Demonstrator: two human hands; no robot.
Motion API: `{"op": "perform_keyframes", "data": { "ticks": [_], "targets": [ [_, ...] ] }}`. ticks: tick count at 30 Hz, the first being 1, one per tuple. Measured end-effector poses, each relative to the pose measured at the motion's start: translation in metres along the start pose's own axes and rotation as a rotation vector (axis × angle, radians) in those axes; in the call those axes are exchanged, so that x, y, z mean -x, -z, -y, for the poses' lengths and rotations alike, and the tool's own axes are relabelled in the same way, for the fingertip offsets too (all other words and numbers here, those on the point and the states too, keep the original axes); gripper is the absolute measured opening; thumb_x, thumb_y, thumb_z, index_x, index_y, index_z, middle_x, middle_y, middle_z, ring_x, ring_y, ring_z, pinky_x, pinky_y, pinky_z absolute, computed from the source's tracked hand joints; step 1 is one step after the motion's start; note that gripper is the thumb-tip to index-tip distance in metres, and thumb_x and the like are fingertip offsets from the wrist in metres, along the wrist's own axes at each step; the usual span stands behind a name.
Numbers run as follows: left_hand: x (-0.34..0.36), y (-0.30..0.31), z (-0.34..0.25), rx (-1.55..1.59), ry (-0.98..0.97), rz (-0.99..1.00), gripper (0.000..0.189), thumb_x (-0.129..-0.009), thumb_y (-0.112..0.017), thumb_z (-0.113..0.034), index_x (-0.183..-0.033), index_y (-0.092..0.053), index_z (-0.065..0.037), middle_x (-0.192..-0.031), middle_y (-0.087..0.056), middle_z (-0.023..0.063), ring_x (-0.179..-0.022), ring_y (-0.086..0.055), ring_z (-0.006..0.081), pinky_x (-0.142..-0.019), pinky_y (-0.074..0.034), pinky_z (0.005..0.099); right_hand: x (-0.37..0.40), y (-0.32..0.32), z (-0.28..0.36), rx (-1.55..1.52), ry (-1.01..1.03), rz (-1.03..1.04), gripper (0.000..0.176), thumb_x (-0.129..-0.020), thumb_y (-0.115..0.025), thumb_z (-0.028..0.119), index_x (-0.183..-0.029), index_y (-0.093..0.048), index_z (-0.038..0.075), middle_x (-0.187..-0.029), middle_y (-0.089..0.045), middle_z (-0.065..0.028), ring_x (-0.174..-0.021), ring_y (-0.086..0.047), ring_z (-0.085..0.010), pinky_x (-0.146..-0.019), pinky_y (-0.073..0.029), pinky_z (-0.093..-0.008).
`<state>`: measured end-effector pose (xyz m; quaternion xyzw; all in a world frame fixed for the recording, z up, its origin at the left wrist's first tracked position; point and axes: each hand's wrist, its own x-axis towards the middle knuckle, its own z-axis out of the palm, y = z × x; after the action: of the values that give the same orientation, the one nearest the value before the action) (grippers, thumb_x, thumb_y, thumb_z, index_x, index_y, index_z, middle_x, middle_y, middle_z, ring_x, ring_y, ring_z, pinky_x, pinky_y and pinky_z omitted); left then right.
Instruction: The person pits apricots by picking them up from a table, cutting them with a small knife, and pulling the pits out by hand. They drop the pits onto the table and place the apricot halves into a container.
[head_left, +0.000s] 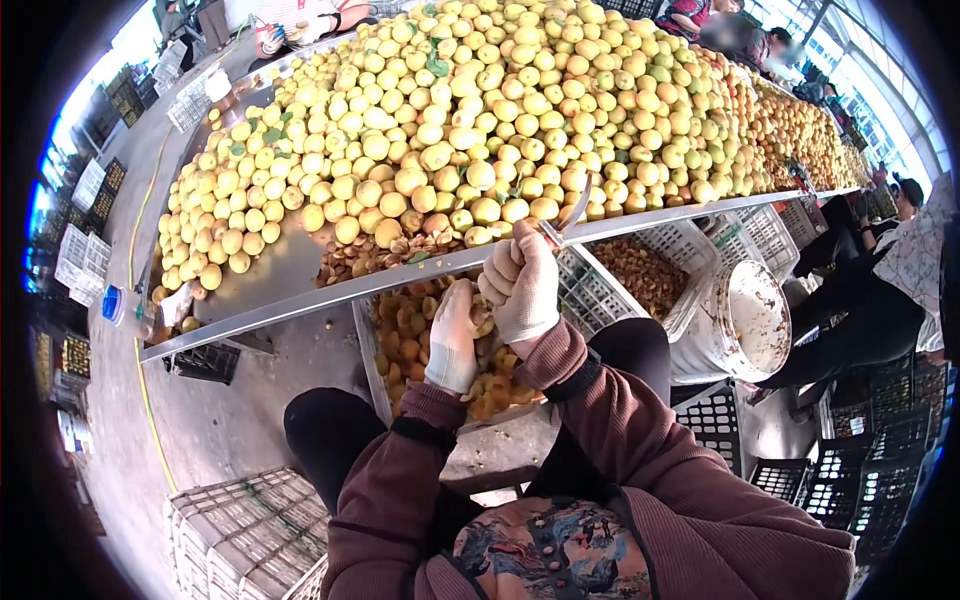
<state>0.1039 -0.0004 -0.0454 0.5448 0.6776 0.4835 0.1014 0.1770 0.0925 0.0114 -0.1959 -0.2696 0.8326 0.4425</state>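
Both of my hands wear white knit gloves and meet just off the near edge of a metal-rimmed table (300, 308). My right hand (522, 285) is closed around a knife (578, 207), its curved blade pointing up and away. Close beside it, my left hand (453, 338) is curled around an apricot (483, 325), mostly hidden by the fingers. Below them a crate holds many halved apricots (492, 395). A large heap of whole yellow apricots (470, 120) covers the table. Pits and scraps (370, 262) lie along its near edge.
Right of my knees stand a white crate of pits (640, 275) and a stained white bucket (750, 320). Black crates (850, 480) are at the lower right, a pale crate (245, 530) at the lower left. A bottle (125, 308) is near the table's left corner. Other people sit around the table.
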Motion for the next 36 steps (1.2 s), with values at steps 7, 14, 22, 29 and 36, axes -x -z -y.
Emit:
{"op": "perform_keyframes", "data": {
  "ticks": [7,14,22,29,36],
  "targets": [
    [-0.011,0.025,-0.022,0.37,0.25,-0.145,0.02,-0.087,-0.058,0.0,-0.106,-0.052,-0.002,-0.079,-0.062,0.008,-0.072,-0.066,0.0192,-0.066,-0.052,0.0294,0.021,-0.015,0.022,0.371,0.145,0.042,0.028,-0.097,-0.053,0.021,-0.072,-0.045,0.012,-0.053,-0.039,0.0058,-0.041,-0.03,-0.0037,-0.038,-0.023,-0.021],
    [-0.003,0.03,0.011,0.069,0.152,-0.273,0.028,-0.081,-0.063,0.005,-0.105,-0.052,-0.002,-0.086,-0.067,0.0092,-0.08,-0.067,0.0199,-0.07,-0.053,0.0308,0.034,-0.001,0.001,0.401,-0.15,0.028,0.022,-0.095,-0.058,0.018,-0.075,-0.049,0.015,-0.055,-0.042,0.0087,-0.041,-0.035,-0.0024,-0.038,-0.026,-0.0197],
    [0.002,0.021,-0.012,1.731,0.607,-0.137,0.029,-0.095,-0.046,0.0,-0.124,-0.044,0.001,-0.125,-0.055,0.0162,-0.112,-0.057,0.0234,-0.094,-0.049,0.03,0.02,-0.012,0.008,0.116,0.145,0.011,0.036,-0.1,-0.052,0.033,-0.072,-0.042,0.013,-0.055,-0.031,0.005,-0.044,-0.025,-0.0059,-0.04,-0.02,-0.0224],
    [0.022,0.006,-0.014,1.242,0.322,0.013,0.023,-0.096,-0.047,-0.002,-0.12,-0.045,-0.001,-0.121,-0.047,0.0085,-0.114,-0.052,0.0194,-0.095,-0.049,0.0331,0.02,-0.014,0.004,0.189,0.17,-0.019,0.034,-0.1,-0.052,0.031,-0.072,-0.042,0.013,-0.054,-0.033,0.0049,-0.042,-0.025,-0.0056,-0.039,-0.021,-0.0228],
    [0.02,0.017,-0.011,1.521,0.414,0.097,0.019,-0.099,-0.044,-0.007,-0.117,-0.045,-0.001,-0.125,-0.043,0.0086,-0.112,-0.054,0.0193,-0.095,-0.051,0.0358,0.021,-0.017,-0.001,0.177,0.201,-0.054,0.019,-0.097,-0.057,0.017,-0.079,-0.051,0.012,-0.055,-0.042,0.0063,-0.041,-0.035,-0.0027,-0.038,-0.027,-0.0205]
  ]
}}
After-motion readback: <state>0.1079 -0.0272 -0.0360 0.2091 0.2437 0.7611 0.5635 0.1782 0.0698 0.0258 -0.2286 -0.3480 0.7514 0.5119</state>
